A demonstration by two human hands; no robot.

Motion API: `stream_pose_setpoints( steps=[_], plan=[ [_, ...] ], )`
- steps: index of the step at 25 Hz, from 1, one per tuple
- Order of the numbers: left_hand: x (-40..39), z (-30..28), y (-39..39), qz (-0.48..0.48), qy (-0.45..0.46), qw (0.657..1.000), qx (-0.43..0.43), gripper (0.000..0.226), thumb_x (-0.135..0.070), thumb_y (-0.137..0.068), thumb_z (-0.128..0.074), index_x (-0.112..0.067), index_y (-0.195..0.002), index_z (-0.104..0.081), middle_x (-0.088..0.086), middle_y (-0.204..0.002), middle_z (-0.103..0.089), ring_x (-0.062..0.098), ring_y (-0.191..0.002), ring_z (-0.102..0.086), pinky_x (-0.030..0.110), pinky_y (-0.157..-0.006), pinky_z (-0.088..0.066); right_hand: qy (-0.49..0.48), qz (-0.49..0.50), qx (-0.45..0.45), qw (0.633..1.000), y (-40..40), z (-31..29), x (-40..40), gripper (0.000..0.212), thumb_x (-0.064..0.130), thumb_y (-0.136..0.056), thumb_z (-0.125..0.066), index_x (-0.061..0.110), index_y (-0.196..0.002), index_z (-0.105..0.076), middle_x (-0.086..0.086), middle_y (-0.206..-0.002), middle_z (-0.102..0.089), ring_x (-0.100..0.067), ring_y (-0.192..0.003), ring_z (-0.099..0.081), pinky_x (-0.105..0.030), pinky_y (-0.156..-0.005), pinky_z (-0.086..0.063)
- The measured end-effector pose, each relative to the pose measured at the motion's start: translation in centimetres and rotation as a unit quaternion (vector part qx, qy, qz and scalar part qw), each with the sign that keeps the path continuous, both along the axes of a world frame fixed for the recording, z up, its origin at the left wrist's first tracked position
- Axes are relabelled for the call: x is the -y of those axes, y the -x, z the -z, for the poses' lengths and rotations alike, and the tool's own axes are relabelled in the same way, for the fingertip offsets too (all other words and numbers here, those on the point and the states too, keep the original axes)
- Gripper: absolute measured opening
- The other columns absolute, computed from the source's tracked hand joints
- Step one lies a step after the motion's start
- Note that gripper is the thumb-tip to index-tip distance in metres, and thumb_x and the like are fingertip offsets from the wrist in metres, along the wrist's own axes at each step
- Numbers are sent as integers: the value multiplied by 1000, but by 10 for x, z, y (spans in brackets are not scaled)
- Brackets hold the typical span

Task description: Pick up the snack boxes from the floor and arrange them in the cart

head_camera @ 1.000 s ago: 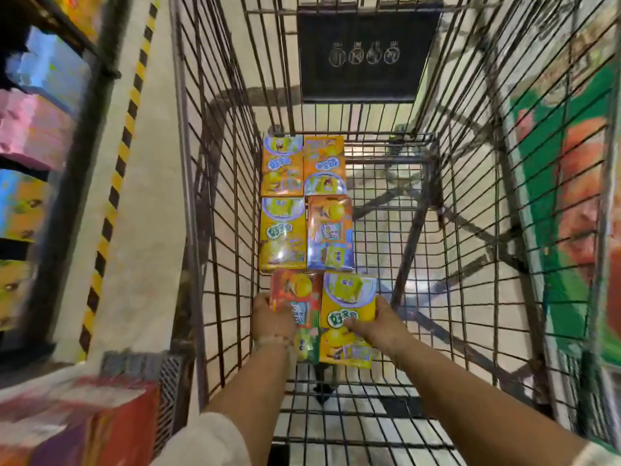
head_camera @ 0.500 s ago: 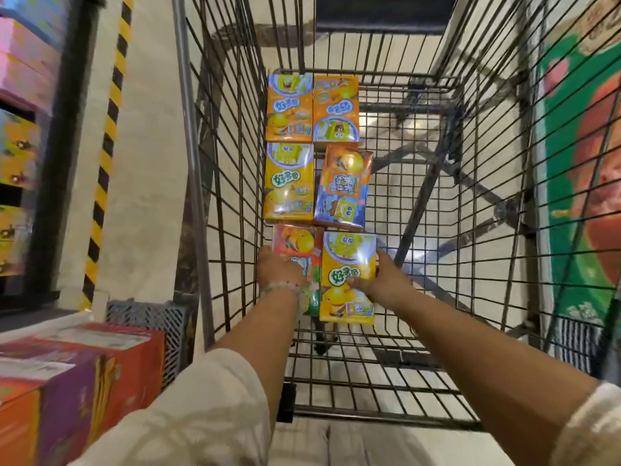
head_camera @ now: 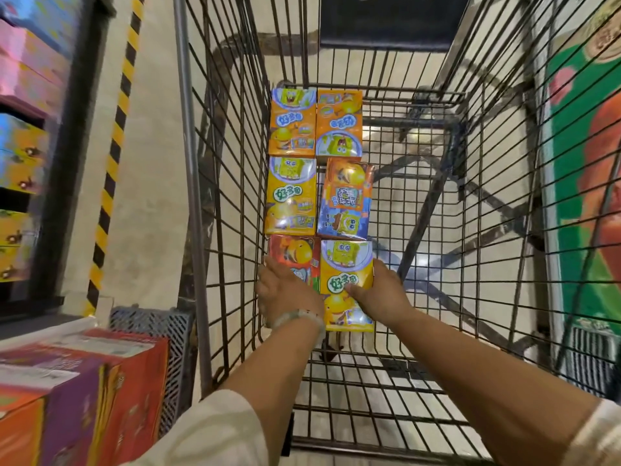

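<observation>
Inside the black wire shopping cart, six cartoon-printed snack boxes lie flat in two columns along its left wall, the nearest pair being a red cardboard box and a yellow cardboard box. The left hand covers the red box's near end, fingers apparently curled round its edge, while the right hand clasps the yellow box's right side with the thumb on top. At eight o'clock outside the cart stand stacked red and purple cartons and a grey plastic crate, and a yellow-and-black striped floor line runs at ten o'clock.

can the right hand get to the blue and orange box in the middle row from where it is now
Probably yes. The right hand holds the yellow box in the nearest row, and the blue and orange box lies right beyond it, its top face uncovered. Nothing stands between them, but the hand must release first.
</observation>
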State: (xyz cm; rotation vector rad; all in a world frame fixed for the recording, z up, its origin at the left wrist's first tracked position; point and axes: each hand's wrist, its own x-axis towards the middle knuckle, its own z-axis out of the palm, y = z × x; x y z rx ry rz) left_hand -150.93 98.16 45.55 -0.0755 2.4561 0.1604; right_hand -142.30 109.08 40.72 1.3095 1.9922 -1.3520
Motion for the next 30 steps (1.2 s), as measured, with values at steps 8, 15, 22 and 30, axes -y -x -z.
stream_pose_setpoints(
  steps=[8, 15, 22, 30],
  plan=[
    [0, -1, 12, 46, -47, 994, 90, 58, -24, -86, -51, -11, -140, -34, 8, -152, -19, 32, -138, -19, 39, -110, -30, -22, -11, -29, 999, 4, -9, 2, 47, 27, -82, -69, 13, -123, -51, -10, -119, -61, -28, -112, -57, -34, -91, -48],
    [-23, -72, 38, 80, -189, 975, 80, 61, -21, -88, -53, -12, -143, -28, 13, -149, -29, 31, -136, -32, 40, -109, -34, -99, -28, -52, 993, 39, -85, -29, 49, 27, -90, -59, 8, -134, -46, -17, -131, -51, -29, -121, -49, -33, -93, -41],
    [-38, -240, 111, 306, -262, 911, -84, 58, -18, -89, -52, -15, -143, -33, 7, -149, -36, 24, -136, -36, 29, -111, -29, -198, -173, -155, 952, 85, -262, -69, 50, 32, -92, -57, 17, -138, -44, -7, -136, -52, -25, -126, -48, -28, -97, -38],
    [23, -457, 154, 406, -194, 834, -320, 60, -35, -91, -50, -27, -145, -25, -5, -155, -23, 19, -142, -23, 35, -116, -24, -389, -246, -246, 853, 108, -487, -64, 59, 45, -92, -52, 27, -145, -34, -1, -150, -39, -22, -137, -35, -31, -111, -28]
  ],
)
